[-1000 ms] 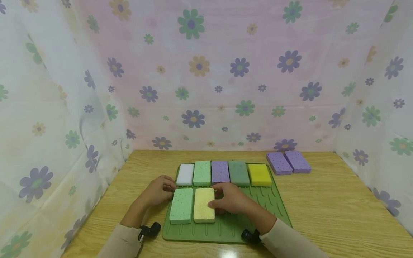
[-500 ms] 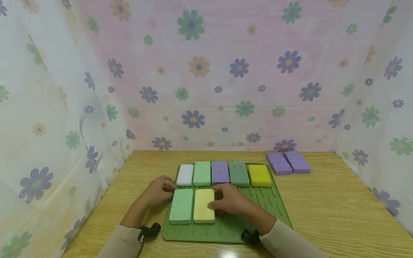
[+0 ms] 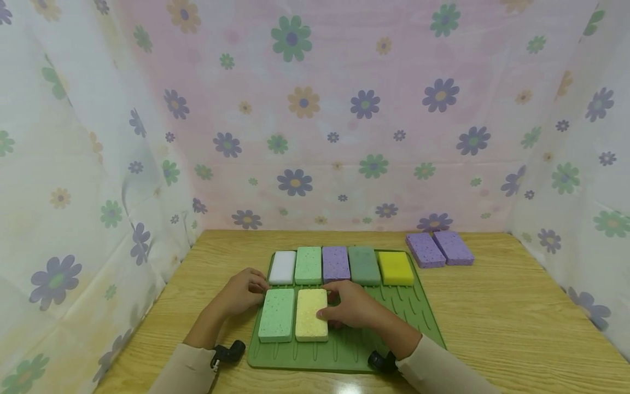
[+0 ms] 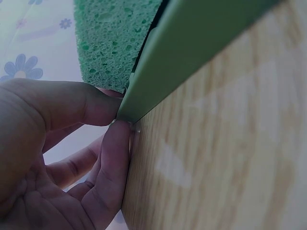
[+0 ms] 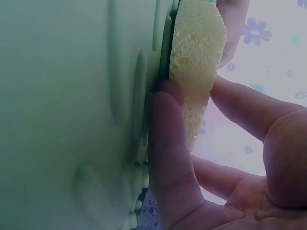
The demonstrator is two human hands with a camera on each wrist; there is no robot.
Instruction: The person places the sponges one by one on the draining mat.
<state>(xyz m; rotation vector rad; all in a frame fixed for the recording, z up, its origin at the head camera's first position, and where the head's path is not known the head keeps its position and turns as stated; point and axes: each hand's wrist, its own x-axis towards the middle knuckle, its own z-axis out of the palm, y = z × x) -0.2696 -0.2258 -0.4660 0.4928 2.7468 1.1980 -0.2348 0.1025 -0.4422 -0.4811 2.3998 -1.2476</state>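
Note:
A pale yellow sponge (image 3: 308,313) lies on the green mat (image 3: 354,358). My right hand (image 3: 351,305) holds it at its right side, the thumb on its top edge and the fingers along the side. Left of it lies a light green speckled sponge (image 3: 277,314). At the mat's left edge is my left hand (image 3: 241,291); in the left wrist view its thumb and a finger pinch the mat's rim (image 4: 144,98), close to the green sponge (image 4: 115,43). Against the right hand's fingers, the right wrist view shows the yellow sponge's side (image 5: 196,52).
Along the mat's back stand a white sponge (image 3: 283,267), a light green one (image 3: 308,265), a purple one (image 3: 336,262), a grey-green one (image 3: 364,265) and a bright yellow one (image 3: 396,268). Two purple sponges (image 3: 425,249) lie on the wooden table (image 3: 497,306). Flowered cloth (image 3: 315,137) surrounds it.

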